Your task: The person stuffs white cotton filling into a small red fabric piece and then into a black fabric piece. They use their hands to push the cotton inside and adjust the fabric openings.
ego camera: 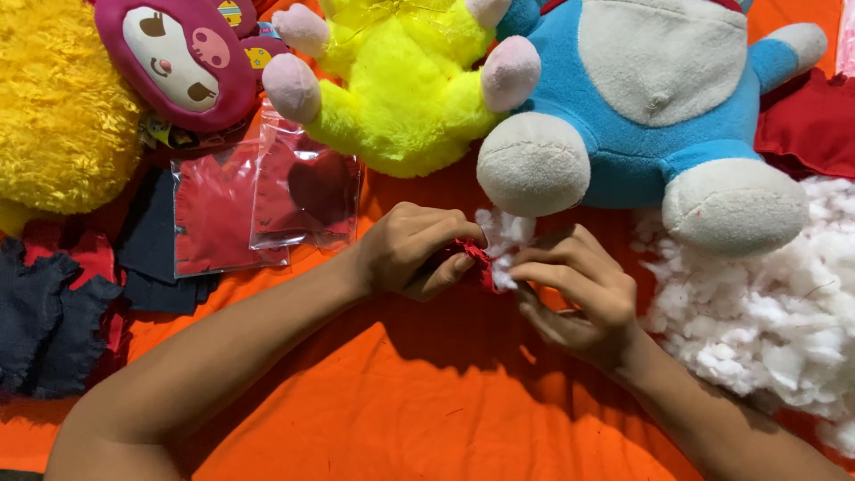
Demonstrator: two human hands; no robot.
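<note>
While the left hand (411, 249) pinches the small red fabric piece (472, 258) open, the right hand (574, 298) presses white stuffing (500, 233) in (filling step, seemingly), which next needs firmer packing.

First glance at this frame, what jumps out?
The two hands at centre: the left hand pinches a small red fabric piece while the right hand pushes white stuffing at it, over an orange cloth. Across the top lie a blue plush toy and a yellow plush toy. A big heap of white stuffing sits at the right.
</note>
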